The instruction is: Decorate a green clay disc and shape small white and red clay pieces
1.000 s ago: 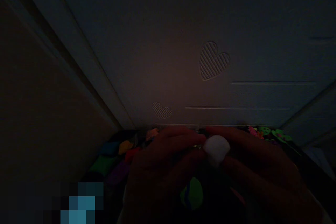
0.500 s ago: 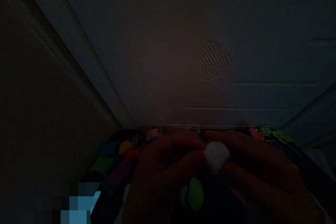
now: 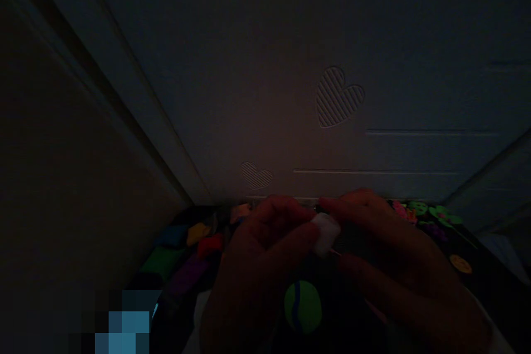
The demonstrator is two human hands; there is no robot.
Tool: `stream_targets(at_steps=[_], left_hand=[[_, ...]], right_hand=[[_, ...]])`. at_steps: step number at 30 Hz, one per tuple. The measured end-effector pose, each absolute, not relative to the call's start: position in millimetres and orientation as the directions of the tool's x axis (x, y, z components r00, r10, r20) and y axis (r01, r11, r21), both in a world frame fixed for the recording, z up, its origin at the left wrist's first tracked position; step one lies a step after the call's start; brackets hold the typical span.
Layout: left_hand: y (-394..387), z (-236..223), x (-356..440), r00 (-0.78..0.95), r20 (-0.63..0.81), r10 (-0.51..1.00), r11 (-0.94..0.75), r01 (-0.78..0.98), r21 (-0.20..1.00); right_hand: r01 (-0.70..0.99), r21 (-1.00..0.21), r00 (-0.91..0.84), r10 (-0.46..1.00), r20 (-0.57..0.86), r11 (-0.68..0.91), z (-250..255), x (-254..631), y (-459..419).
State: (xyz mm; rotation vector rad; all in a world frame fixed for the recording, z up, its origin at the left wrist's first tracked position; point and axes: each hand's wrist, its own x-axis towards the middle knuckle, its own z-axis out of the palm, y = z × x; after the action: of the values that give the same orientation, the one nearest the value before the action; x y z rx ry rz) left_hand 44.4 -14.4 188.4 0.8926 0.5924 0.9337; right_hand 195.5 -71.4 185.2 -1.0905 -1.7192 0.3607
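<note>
White lump [image 3: 327, 235] pinched in the left hand [image 3: 259, 265]; right hand [image 3: 404, 263] alongside, grip unclear; fingerwork under way, seemingly needing steadiness.

- Black counter [image 3: 498, 290]
- Green rounded piece [image 3: 309, 308] with blue stripe, near the middle
- Red block [image 3: 210, 245], purple slab [image 3: 188, 275], at left
- Green flower-shaped piece [image 3: 444, 214], flat orange disc [image 3: 461, 264], at right

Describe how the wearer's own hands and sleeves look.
The left hand and right hand are both bare, with no gloves. A pale, whitish left sleeve shows at one wrist, and a similar pale right sleeve edges the other. The picture is too dark to make out any pattern on the fabric.
</note>
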Motion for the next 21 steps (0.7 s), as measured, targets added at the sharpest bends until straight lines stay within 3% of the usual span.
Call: stream_targets(at_steps=[4,9,15,21], left_hand=[[-17,191,51,0.375,-0.095,0.922,0.3,-0.537,0.789],[-21,189,55,0.39,-0.108,0.914,0.341,-0.597,0.726],[-22,188,55,0.422,-0.07,0.904,0.302,-0.514,0.803],[-22,186,55,0.435,-0.073,0.897,0.315,-0.518,0.795]], right_hand=[[0.64,-0.557,0.031,0.707,0.706,0.528,183,194,-69],[0.744,-0.422,-0.013,0.644,0.765,0.517,179,187,-61],[0.793,-0.358,-0.029,0.617,0.786,0.494,177,183,-56],[0.771,-0.38,0.003,0.593,0.805,0.511,177,182,-56]])
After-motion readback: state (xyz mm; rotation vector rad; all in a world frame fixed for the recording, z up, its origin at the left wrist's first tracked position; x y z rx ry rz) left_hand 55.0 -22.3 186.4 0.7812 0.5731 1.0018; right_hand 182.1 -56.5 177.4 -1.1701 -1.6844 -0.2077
